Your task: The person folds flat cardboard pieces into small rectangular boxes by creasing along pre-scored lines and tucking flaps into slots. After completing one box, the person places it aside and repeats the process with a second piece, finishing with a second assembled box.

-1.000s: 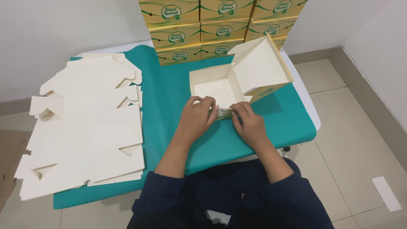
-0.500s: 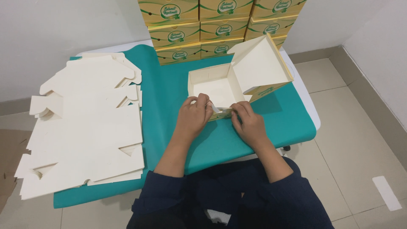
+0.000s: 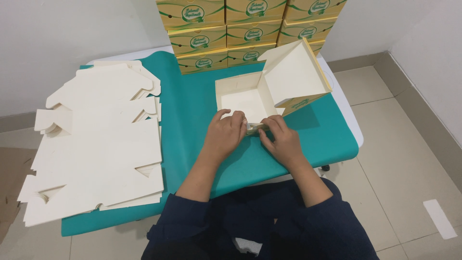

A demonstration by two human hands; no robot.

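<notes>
A half-assembled cream cardboard box sits on the teal table cover, and everything else can be placed from it. Its hinged lid stands tilted up on the box's right side, inner face showing, with a yellow-and-green printed outer wall visible beneath it. The tray part is open upward and looks bare inside.

Both hands work at the box's near wall, the front flap, which runs left to right along the edge closest to the person. The left hand is curled over the left part of that flap, fingertips bent onto the rim and thumb toward the middle. The right hand meets it from the right, thumb and forefinger pinched on the flap's printed edge. So both hands are closed on the same narrow strip, nearly touching one another at its centre; neither is clearly nearer, and the flap's long axis lies across the line of the forearms. Whether the flap is fully tucked in cannot be told, since the fingers cover it.

Left of the box, well apart, lies a stack of flat die-cut box blanks. Behind the box, against the wall, stands a stack of finished yellow-and-green boxes.
</notes>
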